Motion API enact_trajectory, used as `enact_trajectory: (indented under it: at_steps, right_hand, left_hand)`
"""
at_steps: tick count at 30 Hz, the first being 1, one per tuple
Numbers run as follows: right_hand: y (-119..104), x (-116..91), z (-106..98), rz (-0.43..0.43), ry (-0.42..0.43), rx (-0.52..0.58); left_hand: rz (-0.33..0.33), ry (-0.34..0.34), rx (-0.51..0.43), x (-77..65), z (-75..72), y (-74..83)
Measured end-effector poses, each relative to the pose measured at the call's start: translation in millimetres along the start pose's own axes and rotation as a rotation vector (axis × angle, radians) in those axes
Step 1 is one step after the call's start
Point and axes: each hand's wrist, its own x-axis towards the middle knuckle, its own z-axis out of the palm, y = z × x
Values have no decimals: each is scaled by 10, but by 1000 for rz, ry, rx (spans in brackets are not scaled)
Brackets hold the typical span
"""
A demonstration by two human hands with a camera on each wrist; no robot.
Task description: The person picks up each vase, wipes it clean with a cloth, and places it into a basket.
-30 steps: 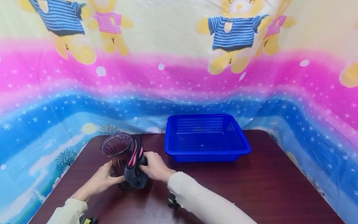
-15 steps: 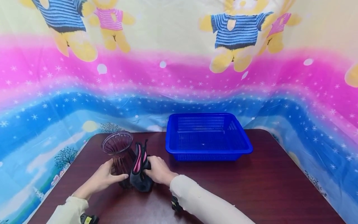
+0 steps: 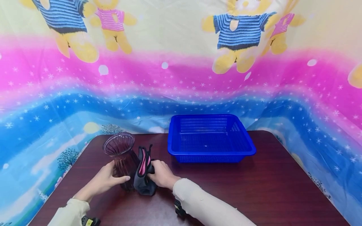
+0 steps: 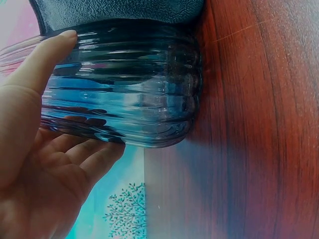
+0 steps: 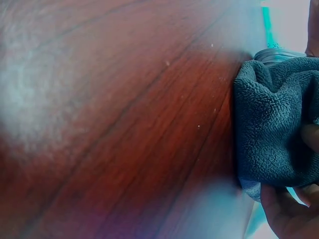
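Observation:
A purple-tinted ribbed glass vase [image 3: 124, 164] with a flared rim stands upright on the left of the table. My left hand [image 3: 103, 180] holds its lower body, thumb on the near side and fingers round the far side, as the left wrist view shows on the glass [image 4: 129, 89]. Just right of the vase, my right hand [image 3: 162, 174] pinches a folded dark grey cloth [image 3: 145, 185] with a pink inside and black edging. In the right wrist view the fuzzy cloth [image 5: 271, 109] reaches down to the tabletop, and part of the vase shows behind it.
A blue plastic basket [image 3: 210, 158] with perforated walls stands at the back right of the dark red wooden table [image 3: 254, 188]. A curtain [image 3: 181, 78] printed with bears and snowflakes hangs behind and round the sides.
My right hand has drawn the cloth off the vase's side, to the right and slightly nearer me, and it is now nearly still. My left hand keeps its hold on the vase.

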Motion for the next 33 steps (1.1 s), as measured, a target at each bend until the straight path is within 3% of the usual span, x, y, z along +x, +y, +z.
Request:
enact_trajectory:
  at_steps: [25, 33]
  right_hand:
    - [52, -14, -132, -45, -18, 54]
    - [27, -76, -252, -49, -74, 63]
  left_hand:
    - [-7, -17, -27, -14, -9, 20]
    - [6, -6, -27, -26, -9, -8]
